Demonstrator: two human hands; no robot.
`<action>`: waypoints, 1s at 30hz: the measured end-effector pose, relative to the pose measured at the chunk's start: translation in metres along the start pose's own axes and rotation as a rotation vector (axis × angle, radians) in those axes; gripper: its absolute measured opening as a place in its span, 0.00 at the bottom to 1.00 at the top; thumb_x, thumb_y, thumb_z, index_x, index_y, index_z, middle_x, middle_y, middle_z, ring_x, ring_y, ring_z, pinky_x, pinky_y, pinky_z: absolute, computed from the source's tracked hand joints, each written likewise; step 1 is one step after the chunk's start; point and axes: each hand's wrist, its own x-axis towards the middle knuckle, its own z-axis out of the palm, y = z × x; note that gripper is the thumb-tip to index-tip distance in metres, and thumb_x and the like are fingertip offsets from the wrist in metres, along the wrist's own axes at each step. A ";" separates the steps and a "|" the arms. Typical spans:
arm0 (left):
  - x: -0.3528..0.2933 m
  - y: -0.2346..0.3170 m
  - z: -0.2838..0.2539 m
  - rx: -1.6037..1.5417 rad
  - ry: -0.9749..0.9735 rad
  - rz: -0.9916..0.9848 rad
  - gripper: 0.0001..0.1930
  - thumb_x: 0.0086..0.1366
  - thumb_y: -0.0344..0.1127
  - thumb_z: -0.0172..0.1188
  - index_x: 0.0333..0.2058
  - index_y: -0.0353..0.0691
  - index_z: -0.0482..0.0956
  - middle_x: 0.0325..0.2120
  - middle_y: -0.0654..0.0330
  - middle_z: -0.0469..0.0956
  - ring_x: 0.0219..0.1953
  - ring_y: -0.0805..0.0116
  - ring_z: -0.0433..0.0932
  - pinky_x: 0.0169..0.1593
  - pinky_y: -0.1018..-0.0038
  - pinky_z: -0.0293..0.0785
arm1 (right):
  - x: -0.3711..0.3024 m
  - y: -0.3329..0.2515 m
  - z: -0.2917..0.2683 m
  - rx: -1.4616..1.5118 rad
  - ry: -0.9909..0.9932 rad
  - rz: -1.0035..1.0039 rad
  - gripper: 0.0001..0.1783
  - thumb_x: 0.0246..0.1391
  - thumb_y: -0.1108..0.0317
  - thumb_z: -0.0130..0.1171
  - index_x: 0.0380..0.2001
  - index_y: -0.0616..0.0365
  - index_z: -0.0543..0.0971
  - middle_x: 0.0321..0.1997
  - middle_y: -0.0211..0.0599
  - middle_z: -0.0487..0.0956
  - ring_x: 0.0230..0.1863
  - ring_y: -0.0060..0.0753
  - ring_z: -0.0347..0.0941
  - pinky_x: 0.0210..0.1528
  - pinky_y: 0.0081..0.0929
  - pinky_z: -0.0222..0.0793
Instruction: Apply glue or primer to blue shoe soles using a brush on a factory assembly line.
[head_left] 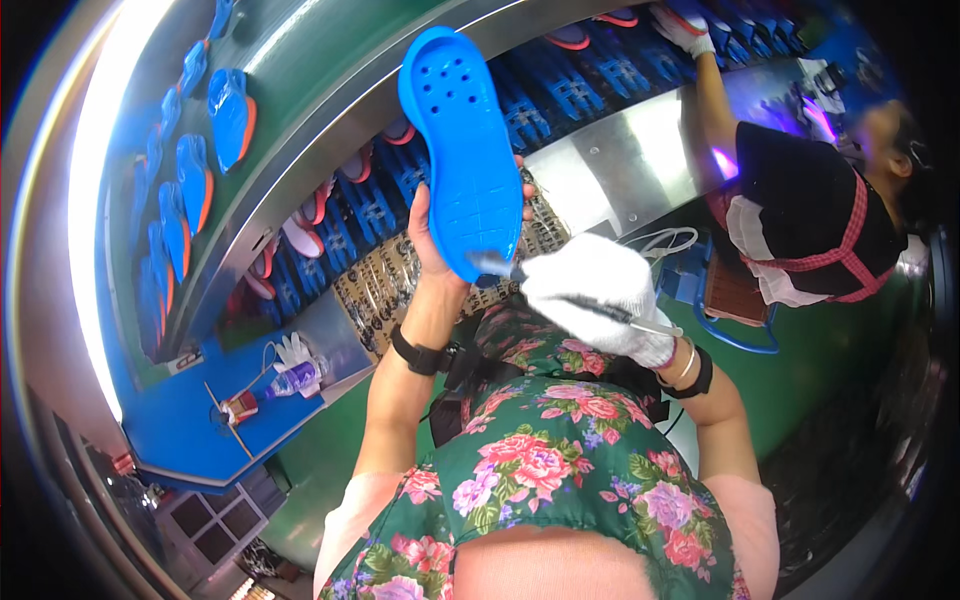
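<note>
The person's left hand was partly curled around a blue sole, gripping its near half with the thumb along the left edge and fingertips showing at the right. The sole was held up in front of the floral apron, its far end, pierced by a cluster of small round holes, pointing away from the body. The right hand, in a white glove, had its fingers closed round a slim brush, whose blurred bristles were at the sole's near end; whether they touched it could not be told. Beyond, shoe pieces stood in a row of blue holders, and blue-and-orange shoe pieces lay on a green surface at left. A purple bottle lay on the blue table, while at right a co-worker reached a white-gloved hand toward the row
</note>
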 end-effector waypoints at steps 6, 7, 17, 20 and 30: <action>-0.003 -0.008 0.008 0.186 0.015 -0.045 0.57 0.57 0.72 0.59 0.72 0.34 0.51 0.66 0.38 0.62 0.56 0.38 0.73 0.56 0.48 0.76 | -0.002 0.003 -0.018 0.138 -0.014 0.165 0.09 0.47 0.76 0.72 0.34 0.59 0.87 0.36 0.39 0.87 0.36 0.33 0.84 0.41 0.29 0.79; -0.003 -0.006 0.009 0.193 0.012 -0.040 0.57 0.57 0.72 0.59 0.72 0.34 0.51 0.66 0.38 0.62 0.56 0.38 0.73 0.56 0.48 0.76 | 0.001 0.003 -0.017 0.138 -0.053 0.211 0.07 0.49 0.76 0.71 0.34 0.60 0.87 0.37 0.40 0.87 0.36 0.31 0.84 0.41 0.28 0.79; 0.005 0.074 0.039 0.169 -0.233 0.092 0.63 0.52 0.72 0.68 0.74 0.39 0.45 0.68 0.34 0.56 0.60 0.33 0.70 0.58 0.46 0.76 | -0.023 0.023 -0.033 0.938 0.178 0.669 0.09 0.49 0.80 0.68 0.36 0.65 0.87 0.40 0.44 0.87 0.34 0.28 0.82 0.34 0.20 0.76; 0.040 0.121 0.051 0.005 -0.384 0.121 0.58 0.59 0.69 0.64 0.73 0.38 0.45 0.68 0.36 0.54 0.61 0.32 0.66 0.61 0.46 0.73 | -0.018 0.023 -0.018 0.899 0.271 0.745 0.10 0.50 0.80 0.66 0.37 0.66 0.86 0.38 0.44 0.86 0.31 0.25 0.79 0.32 0.18 0.73; 0.088 0.124 0.048 -0.074 0.219 0.537 0.48 0.71 0.58 0.52 0.74 0.38 0.36 0.73 0.40 0.45 0.72 0.38 0.55 0.72 0.50 0.58 | -0.046 0.059 0.000 0.710 0.195 0.828 0.11 0.53 0.77 0.68 0.41 0.64 0.87 0.35 0.32 0.87 0.29 0.16 0.77 0.31 0.16 0.71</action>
